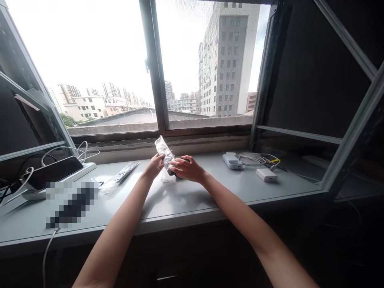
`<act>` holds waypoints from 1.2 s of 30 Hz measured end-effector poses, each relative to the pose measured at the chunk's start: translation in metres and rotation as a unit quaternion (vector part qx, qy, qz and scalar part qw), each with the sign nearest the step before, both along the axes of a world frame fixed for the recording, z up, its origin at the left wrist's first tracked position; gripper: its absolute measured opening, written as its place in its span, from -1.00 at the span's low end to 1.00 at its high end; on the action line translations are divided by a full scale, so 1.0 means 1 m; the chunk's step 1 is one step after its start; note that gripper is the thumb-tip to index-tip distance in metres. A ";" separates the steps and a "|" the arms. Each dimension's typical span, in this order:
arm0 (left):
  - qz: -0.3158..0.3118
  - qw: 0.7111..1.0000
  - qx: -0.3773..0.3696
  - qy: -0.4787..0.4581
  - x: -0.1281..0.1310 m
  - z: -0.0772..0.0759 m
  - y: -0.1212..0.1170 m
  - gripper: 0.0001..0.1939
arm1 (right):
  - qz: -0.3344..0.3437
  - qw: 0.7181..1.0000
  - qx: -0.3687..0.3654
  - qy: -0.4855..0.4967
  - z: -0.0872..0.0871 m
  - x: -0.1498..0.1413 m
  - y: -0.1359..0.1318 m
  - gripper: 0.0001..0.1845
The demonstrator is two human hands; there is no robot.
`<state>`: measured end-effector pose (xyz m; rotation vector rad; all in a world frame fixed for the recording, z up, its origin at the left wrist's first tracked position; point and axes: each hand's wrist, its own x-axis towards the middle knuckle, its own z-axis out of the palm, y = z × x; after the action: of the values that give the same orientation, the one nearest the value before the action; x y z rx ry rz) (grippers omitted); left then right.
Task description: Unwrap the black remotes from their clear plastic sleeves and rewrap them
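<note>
Pinching a silvery packet (163,147) are left fingers (161,156); right fingers (179,163) touch it, grip unclear.

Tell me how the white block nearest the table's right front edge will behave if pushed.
The white block would probably slide, since the table looks smooth. It seems unlikely to roll, given its boxy shape, or tip, since it sits low and flat.
</note>
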<state>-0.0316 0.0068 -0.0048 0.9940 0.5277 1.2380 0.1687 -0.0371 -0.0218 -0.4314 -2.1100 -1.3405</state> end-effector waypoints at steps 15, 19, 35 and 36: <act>0.314 0.943 -0.106 -0.024 -0.025 -0.009 0.020 -0.61 | 0.027 0.997 -0.070 0.019 -0.003 -0.013 -0.010 -0.78; 0.354 0.929 -0.098 -0.047 -0.025 -0.005 0.020 -0.63 | 0.089 0.990 -0.087 0.068 0.000 -0.012 -0.029 -0.82; 0.256 0.958 -0.022 0.127 -0.012 -0.013 0.025 -0.63 | -0.003 0.911 -0.309 0.275 -0.018 0.093 -0.006 -0.68; 0.251 0.958 -0.018 0.136 -0.012 -0.013 0.025 -0.65 | -0.017 0.906 -0.322 0.276 -0.021 0.097 -0.001 -0.66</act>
<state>-0.0436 0.0321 -0.0173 1.0398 1.0631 1.5376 0.2652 -0.0380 -0.0424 -0.9876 -1.9895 -0.4033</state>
